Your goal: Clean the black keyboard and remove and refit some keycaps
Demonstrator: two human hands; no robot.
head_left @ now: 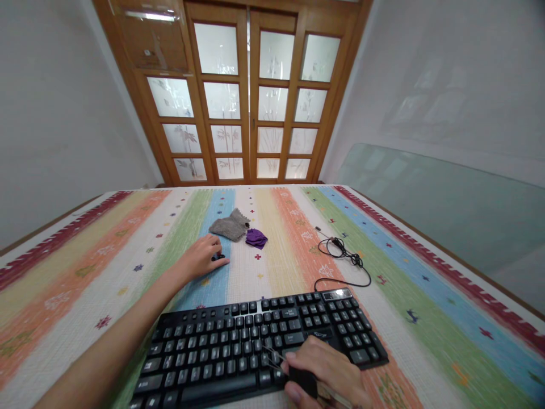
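A black keyboard [255, 341] lies on the striped tablecloth [426, 284] close to me. My right hand [323, 369] rests at its lower right edge, gripping a thin metal tool with a dark handle [276, 360] whose tips touch the keys. My left hand [202, 257] reaches forward past the keyboard. Its fingers close around a small black object [218, 257] on the blue stripe; I cannot tell what that object is.
A grey cloth [230, 225] and a small purple cloth [256, 238] lie beyond my left hand. The keyboard's black cable [344, 255] coils at the right. A wooden glazed door [251, 96] stands behind the table, and a glass panel [447, 204] leans at the right.
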